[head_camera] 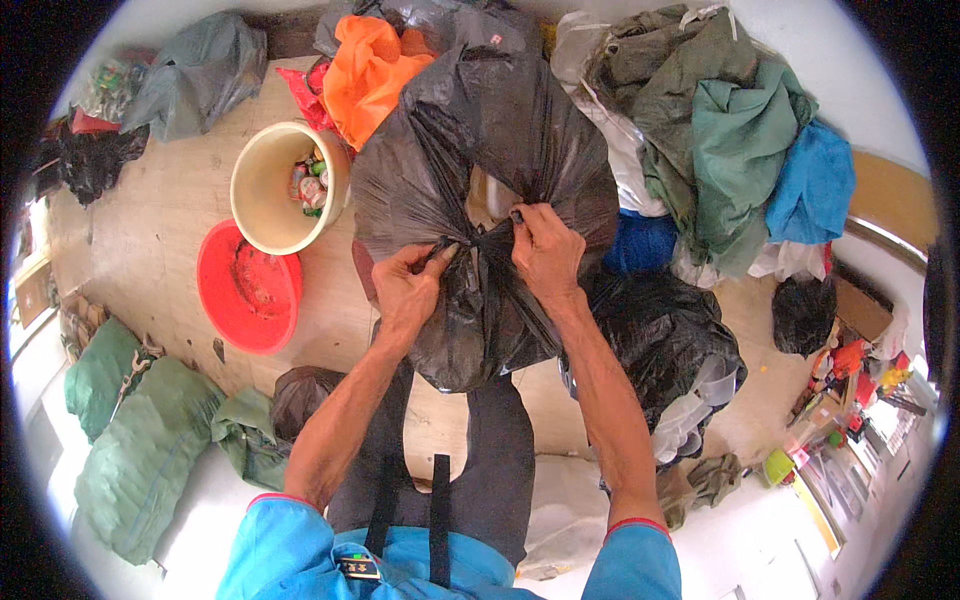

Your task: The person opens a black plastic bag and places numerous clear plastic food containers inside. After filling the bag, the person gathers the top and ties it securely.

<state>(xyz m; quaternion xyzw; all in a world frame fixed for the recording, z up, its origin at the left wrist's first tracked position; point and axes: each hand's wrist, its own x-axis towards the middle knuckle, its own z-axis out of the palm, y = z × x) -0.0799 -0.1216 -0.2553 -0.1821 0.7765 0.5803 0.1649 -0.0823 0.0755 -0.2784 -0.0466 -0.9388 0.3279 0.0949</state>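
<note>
A large, full black plastic bag [495, 120] stands in front of me, its top gathered and partly drawn together. My left hand [412, 281] pinches a twisted edge of the bag between thumb and fingers, left of the gathered middle. On the right, my right hand [546, 251] grips another part of the bag's edge. Between and just above the hands a gap remains in the plastic, and something pale and clear shows inside it. What else the bag holds is hidden.
Left of the bag are a cream bucket [251, 187] with cans and a red basin [251, 300]. Green sacks [150, 450] lie lower left. An open black bag with clear plastic containers [660, 352] sits at right, below piled green sacks [742, 135]. An orange bag [371, 71] lies behind.
</note>
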